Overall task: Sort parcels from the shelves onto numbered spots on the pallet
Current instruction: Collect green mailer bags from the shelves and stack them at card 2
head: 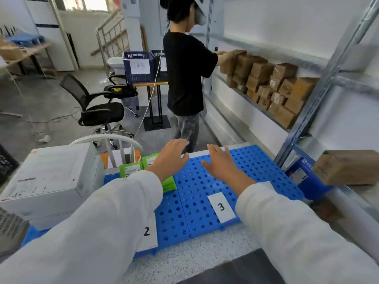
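Currently both my hands, left (pixel 170 158) and right (pixel 222 167), hover spread and empty over the perforated blue plastic pallet (pixel 264 167); nearest brown cardboard parcel (pixel 348 167) sits on the right-hand shelf, closer to my right grip.

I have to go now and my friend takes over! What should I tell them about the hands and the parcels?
Left hand: open, empty, above the blue pallet.
Right hand: open, empty, over the bare patch behind label 3.
Green parcels lie on the pallet behind label 2; a white box sits on its left end.
Spot 3 holds nothing yet.
Left to do: brown boxes wait on the shelf, and one brown box sits on the lower shelf at right.
Another person is working at that shelf.
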